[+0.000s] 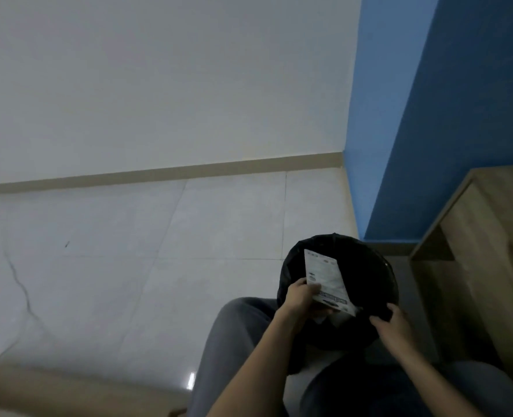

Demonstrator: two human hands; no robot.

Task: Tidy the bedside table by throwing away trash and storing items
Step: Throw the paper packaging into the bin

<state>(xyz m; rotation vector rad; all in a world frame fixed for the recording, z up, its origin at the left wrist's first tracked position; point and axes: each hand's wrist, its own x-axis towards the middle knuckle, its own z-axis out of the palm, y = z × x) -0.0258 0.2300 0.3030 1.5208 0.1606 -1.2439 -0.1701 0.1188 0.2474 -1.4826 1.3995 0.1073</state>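
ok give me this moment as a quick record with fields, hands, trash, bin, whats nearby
left hand: grip shut on the white packet, holding it over the bin's opening
right hand: fingers resting on the near rim of the bin
bin: lined with a black bag, standing on the tiled floor
packet state: not yet dropped in, tilted
nearby: wooden bedside table to the right of the bin, against the blue wall
bin contents: too dark to tell
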